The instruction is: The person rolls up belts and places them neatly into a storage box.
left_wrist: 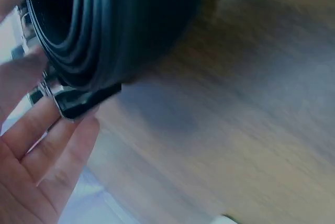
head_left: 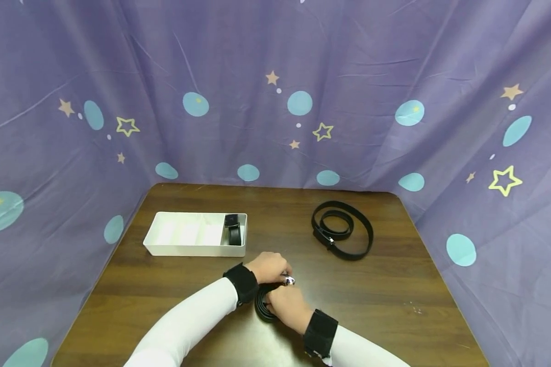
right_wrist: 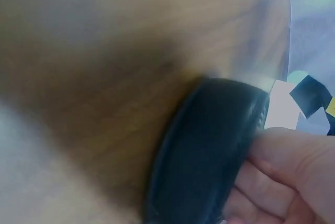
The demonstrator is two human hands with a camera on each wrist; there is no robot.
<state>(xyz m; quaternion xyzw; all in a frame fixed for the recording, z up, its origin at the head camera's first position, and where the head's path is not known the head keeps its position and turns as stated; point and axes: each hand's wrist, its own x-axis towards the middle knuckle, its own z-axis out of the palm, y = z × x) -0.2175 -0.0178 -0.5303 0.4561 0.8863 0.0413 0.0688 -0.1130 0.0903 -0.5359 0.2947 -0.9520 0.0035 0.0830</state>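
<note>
A black belt [head_left: 263, 310], wound into a tight coil of several layers, stands on its edge at the near middle of the table. My left hand [head_left: 268, 267] pinches its silver buckle [head_left: 289, 280] between thumb and fingers, at the far side of the coil. On the near side my right hand [head_left: 290, 306] grips the coil, thumb and fingers on the strap. The left wrist view shows the stacked layers [left_wrist: 91, 30] edge-on, with the left fingers under the buckle end. In the right wrist view the smooth outer strap [right_wrist: 204, 145] lies against the right fingers.
A white divided tray [head_left: 195, 251] stands at the back left, with a coiled black belt [head_left: 234, 234] in its rightmost compartment. Another black belt [head_left: 351, 255] lies loosely looped at the back right. A purple patterned curtain [head_left: 257, 127] hangs around the brown table [head_left: 385, 306].
</note>
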